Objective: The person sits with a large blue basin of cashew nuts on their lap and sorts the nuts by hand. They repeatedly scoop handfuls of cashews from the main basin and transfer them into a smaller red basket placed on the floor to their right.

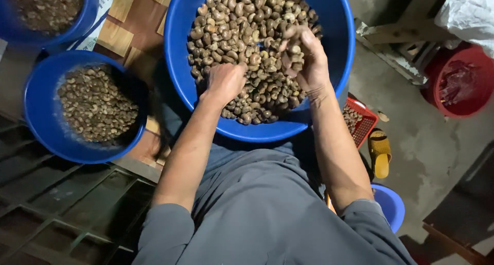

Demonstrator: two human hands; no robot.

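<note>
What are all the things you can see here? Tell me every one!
Big basin: one, blue, top middle, on the person's lap.
Nuts in shell: too many to count, brown-grey, heaped in the big basin.
Smaller basin: one, blue, left, holding smaller brown pieces.
Third basin: one, blue, top left corner, partly cut off, also holding brown pieces.
Basket: one, red, right of the big basin, mostly hidden.
Sandal: one, yellow, on the grey floor at right.
Tub: one, red, far right.
Sack: one, white, top right corner.
Low bowl: one, blue, by the right elbow.
Left hand: one, knuckles up, pressed into the nuts.
Right hand: one, raised, curled around a few nuts.
</note>
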